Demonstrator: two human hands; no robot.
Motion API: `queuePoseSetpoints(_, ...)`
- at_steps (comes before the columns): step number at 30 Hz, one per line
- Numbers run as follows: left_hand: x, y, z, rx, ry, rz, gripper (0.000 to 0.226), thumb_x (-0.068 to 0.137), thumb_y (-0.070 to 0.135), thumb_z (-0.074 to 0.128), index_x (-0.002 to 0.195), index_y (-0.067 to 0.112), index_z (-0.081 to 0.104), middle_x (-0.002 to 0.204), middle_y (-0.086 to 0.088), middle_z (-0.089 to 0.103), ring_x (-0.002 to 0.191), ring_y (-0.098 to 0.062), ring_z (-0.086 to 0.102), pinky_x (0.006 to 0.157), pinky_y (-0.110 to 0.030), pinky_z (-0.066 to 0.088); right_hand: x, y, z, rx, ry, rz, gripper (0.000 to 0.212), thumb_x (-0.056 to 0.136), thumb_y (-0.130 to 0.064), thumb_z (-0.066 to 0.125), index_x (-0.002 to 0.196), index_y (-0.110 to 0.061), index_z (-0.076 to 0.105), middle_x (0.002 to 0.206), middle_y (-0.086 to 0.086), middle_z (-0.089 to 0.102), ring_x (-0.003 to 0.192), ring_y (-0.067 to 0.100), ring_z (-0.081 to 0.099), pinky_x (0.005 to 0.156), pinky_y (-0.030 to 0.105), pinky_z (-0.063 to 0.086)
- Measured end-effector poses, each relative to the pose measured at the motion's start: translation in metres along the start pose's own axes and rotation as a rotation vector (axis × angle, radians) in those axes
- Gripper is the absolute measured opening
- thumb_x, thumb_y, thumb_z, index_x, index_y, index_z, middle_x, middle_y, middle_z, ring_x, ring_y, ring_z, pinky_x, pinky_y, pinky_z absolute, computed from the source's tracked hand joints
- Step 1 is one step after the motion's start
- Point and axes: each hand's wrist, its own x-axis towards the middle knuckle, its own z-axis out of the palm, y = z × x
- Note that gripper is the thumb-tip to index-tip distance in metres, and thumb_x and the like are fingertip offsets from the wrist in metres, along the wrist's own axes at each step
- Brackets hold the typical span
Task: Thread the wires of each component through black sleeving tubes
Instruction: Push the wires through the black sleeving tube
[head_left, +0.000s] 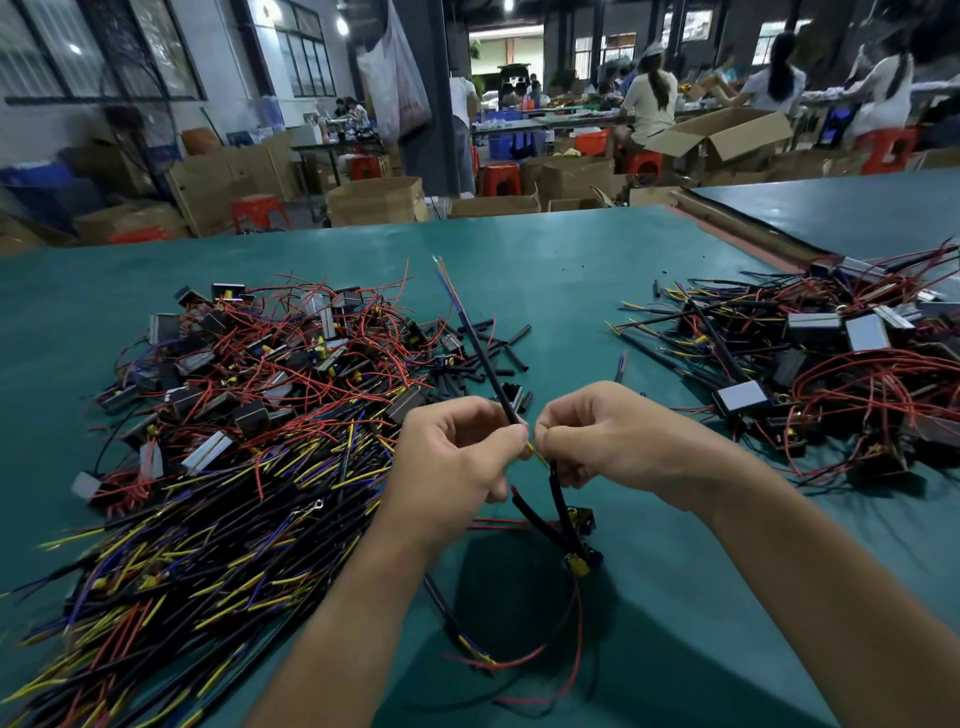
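Observation:
My left hand (449, 462) pinches a long black sleeving tube (483, 358) near its lower end; the tube slants up and away, with thin coloured wire tips sticking out of its far end. My right hand (605, 439) pinches a yellow wire (535, 453) just beside the tube's mouth, fingertips of both hands almost touching. Below the hands hangs a small black component (581, 548) with yellow fittings, two short sleeved leads and loose red wires trailing onto the green table (561, 270).
A big heap of components with red, yellow and blue wires (234, 415) lies at the left. Loose short black tubes (501, 345) lie behind my hands. A second heap of components (831, 364) sits at the right. People work at tables beyond the far edge.

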Motion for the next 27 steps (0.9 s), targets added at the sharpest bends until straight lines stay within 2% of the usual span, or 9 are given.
queuePoseSetpoints(3,0.0,0.001,-0.003,-0.083,-0.041,-0.124,0.013,0.084,0.002,0.066,0.072,0.0,0.069,0.048,-0.002,0.057,0.036,-0.012,0.042,0.041,-0.018,0.037,0.0,0.0,0.0,-0.008,0.016,-0.038,0.018,0.087,-0.013,0.058,0.072,-0.005,0.063,0.058,-0.003,0.057,0.058,0.009,0.053,0.058,0.022,0.049)
queuePoseSetpoints(6,0.001,0.002,-0.007,-0.147,-0.089,-0.242,0.018,0.086,0.001,0.062,0.075,0.008,0.075,0.056,0.0,0.062,0.037,-0.01,0.041,0.04,-0.017,0.037,0.0,0.0,0.0,-0.002,0.009,-0.057,0.021,0.088,-0.008,0.059,0.068,-0.009,0.064,0.059,-0.004,0.061,0.059,0.009,0.055,0.056,0.02,0.048)
queuePoseSetpoints(9,0.001,0.003,-0.008,-0.129,-0.09,-0.23,0.021,0.084,-0.001,0.063,0.071,0.01,0.076,0.057,-0.003,0.063,0.038,-0.011,0.039,0.039,-0.018,0.037,0.0,0.001,-0.001,-0.022,0.004,-0.065,0.023,0.087,-0.009,0.059,0.065,-0.01,0.063,0.059,0.0,0.061,0.055,0.008,0.054,0.056,0.02,0.048)
queuePoseSetpoints(13,0.001,0.005,-0.009,-0.044,-0.086,-0.198,0.021,0.081,-0.004,0.065,0.065,0.008,0.074,0.056,-0.009,0.064,0.037,-0.013,0.04,0.04,-0.018,0.036,0.001,0.003,-0.003,-0.039,0.002,-0.078,0.021,0.087,-0.01,0.059,0.068,-0.003,0.062,0.061,0.002,0.061,0.056,0.009,0.055,0.06,0.023,0.05)
queuePoseSetpoints(17,0.0,0.006,-0.01,0.02,-0.136,-0.226,0.024,0.081,-0.001,0.067,0.058,0.006,0.068,0.053,-0.007,0.063,0.037,-0.013,0.042,0.039,-0.019,0.036,0.001,0.006,-0.005,-0.041,-0.018,-0.109,0.019,0.087,-0.011,0.058,0.069,-0.005,0.061,0.062,0.002,0.06,0.06,0.013,0.055,0.066,0.033,0.048)
queuePoseSetpoints(20,-0.001,0.007,-0.008,-0.003,-0.159,-0.272,0.025,0.084,0.002,0.065,0.059,0.006,0.067,0.053,-0.007,0.061,0.036,-0.012,0.043,0.038,-0.018,0.037,0.0,0.006,-0.007,-0.077,-0.012,-0.143,0.019,0.089,-0.012,0.059,0.071,-0.006,0.061,0.062,0.001,0.06,0.061,0.014,0.053,0.066,0.037,0.046)
queuePoseSetpoints(24,-0.001,0.008,-0.009,-0.081,-0.207,-0.379,0.031,0.088,0.007,0.062,0.058,0.012,0.068,0.056,-0.005,0.061,0.036,-0.009,0.043,0.039,-0.016,0.036,-0.001,0.006,-0.008,-0.147,0.001,-0.199,0.019,0.089,-0.013,0.06,0.071,-0.012,0.062,0.062,-0.001,0.06,0.059,0.011,0.051,0.061,0.034,0.044)
queuePoseSetpoints(27,-0.001,0.011,-0.012,-0.128,-0.24,-0.431,0.026,0.089,0.009,0.061,0.064,0.01,0.066,0.058,-0.004,0.062,0.038,-0.007,0.044,0.039,-0.016,0.036,-0.002,0.004,-0.01,-0.144,0.005,-0.248,0.016,0.089,-0.011,0.063,0.073,-0.012,0.065,0.064,0.001,0.063,0.06,0.01,0.052,0.06,0.033,0.045)
